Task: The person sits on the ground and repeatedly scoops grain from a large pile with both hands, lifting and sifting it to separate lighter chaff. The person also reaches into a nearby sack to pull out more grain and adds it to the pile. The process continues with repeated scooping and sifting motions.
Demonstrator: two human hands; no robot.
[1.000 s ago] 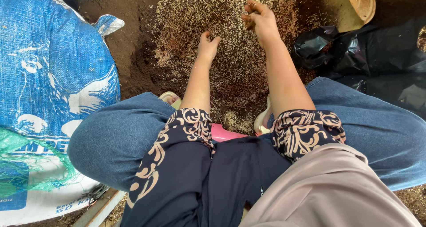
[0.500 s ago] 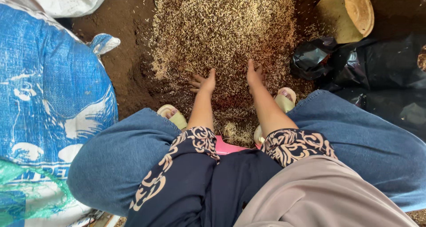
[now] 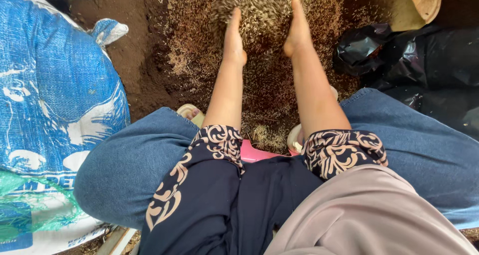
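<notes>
A heap of tan grain husks (image 3: 199, 45) lies spread on dark soil in front of my knees. My left hand (image 3: 233, 35) and my right hand (image 3: 297, 28) stand edge-on in the heap, palms facing each other, with a mound of husks (image 3: 262, 13) pressed between them. The fingers of both hands are stretched forward and partly buried in the husks. My forearms reach out from dark sleeves with a pale scroll pattern.
A large blue and white woven sack (image 3: 50, 120) lies at my left. Black plastic bags (image 3: 414, 65) sit at the right, with a yellowish round container (image 3: 419, 3) behind them. My sandalled feet (image 3: 189, 113) rest at the near edge of the heap.
Both hands have moved forward from the near edge of the heap into its middle and turned upright, gathering a mound of husks between them.
</notes>
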